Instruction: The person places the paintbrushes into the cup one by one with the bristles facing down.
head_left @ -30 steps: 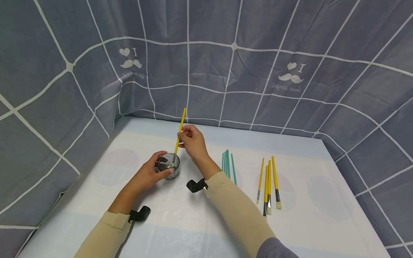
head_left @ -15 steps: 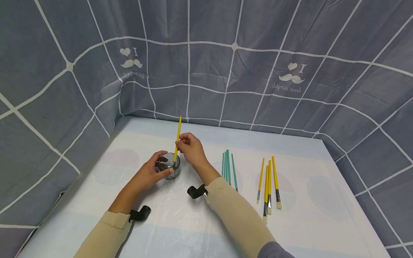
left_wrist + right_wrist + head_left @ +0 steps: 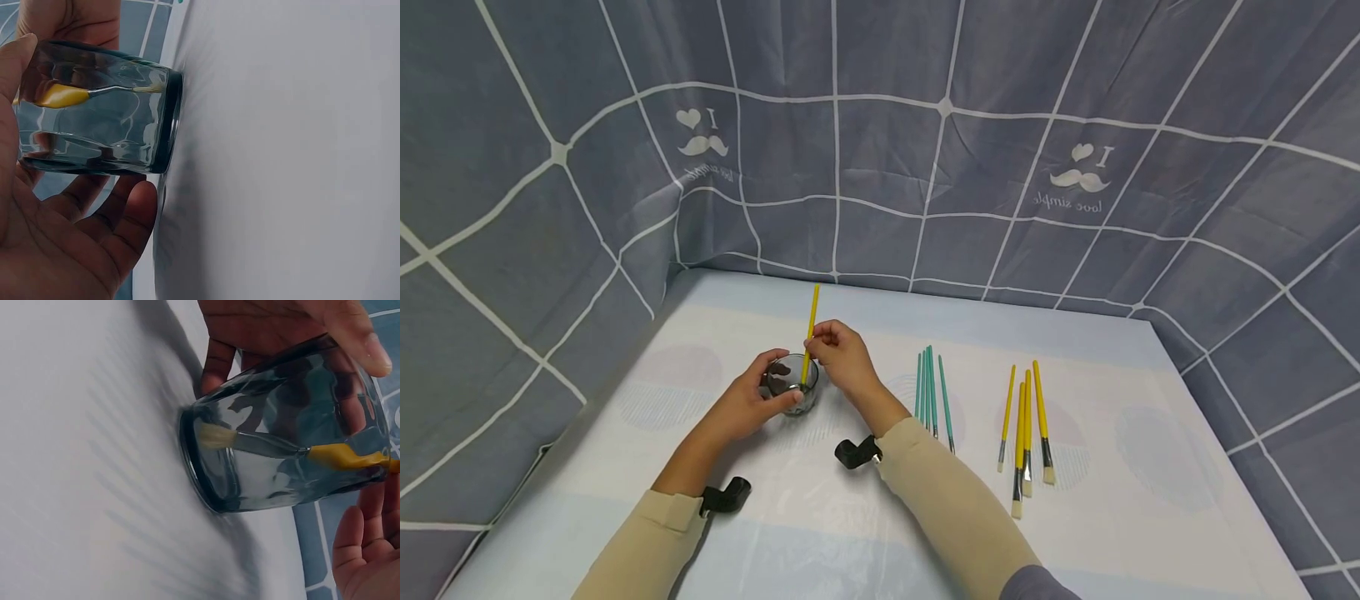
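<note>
A tinted drinking glass (image 3: 790,385) stands upright on the table. My left hand (image 3: 747,406) holds it from the left, thumb at the near rim and fingers round the far side. A yellow-handled paintbrush (image 3: 812,312) stands nearly upright in the glass, bristles down. With thumb and fingers, my right hand (image 3: 844,358) pinches its handle just above the rim. Through the glass wall (image 3: 269,481) in the right wrist view, the pale bristles (image 3: 217,435) show close to the base. The left wrist view also shows the paintbrush (image 3: 65,95) inside.
Several teal-handled brushes (image 3: 932,387) lie right of my right hand, their lower ends partly behind the sleeve. Farther right lie several yellow-handled brushes (image 3: 1027,425) with pale bristles toward me. A grey gridded curtain (image 3: 880,150) surrounds the white table (image 3: 850,550).
My right hand has moved down and slightly left, lowering the paintbrush deeper into the glass. The left hand and the glass have stayed in place.
</note>
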### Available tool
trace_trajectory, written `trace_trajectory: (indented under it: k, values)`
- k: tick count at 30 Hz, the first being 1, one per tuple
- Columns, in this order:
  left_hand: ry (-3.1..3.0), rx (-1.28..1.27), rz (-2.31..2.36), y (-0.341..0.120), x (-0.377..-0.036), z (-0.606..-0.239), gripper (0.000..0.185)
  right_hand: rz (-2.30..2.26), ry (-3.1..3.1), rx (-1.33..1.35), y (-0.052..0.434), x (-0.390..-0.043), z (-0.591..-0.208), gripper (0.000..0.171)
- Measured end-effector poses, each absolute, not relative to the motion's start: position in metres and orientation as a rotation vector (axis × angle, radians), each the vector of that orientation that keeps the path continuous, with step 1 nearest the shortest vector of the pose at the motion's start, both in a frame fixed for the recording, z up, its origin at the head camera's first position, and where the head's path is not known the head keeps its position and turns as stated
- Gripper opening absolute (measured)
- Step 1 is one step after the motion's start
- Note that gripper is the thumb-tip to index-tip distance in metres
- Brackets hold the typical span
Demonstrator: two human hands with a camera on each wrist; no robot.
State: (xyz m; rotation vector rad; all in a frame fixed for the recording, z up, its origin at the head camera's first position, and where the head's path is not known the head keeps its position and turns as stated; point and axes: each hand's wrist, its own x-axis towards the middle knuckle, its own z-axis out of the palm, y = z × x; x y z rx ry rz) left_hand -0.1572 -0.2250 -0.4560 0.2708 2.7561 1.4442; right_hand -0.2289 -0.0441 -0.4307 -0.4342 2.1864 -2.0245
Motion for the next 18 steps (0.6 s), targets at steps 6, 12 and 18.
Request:
trace_trajectory:
  k: [6,12,18]
  values:
    - [2.737,0.271,1.46,-0.225,-0.157,-0.456,0.074,-1.997,2.204,-0.436,-0.044,-0.227,-0.431,0.012]
    - [2.746,0.267,1.448,-0.225,-0.157,-0.456,0.074,-1.963,2.225,-0.4,-0.044,-0.228,-0.438,0.013]
    - [2.746,0.255,1.447,-0.225,-0.158,-0.457,0.074,-1.966,2.213,-0.399,-0.043,-0.228,-0.443,0.016]
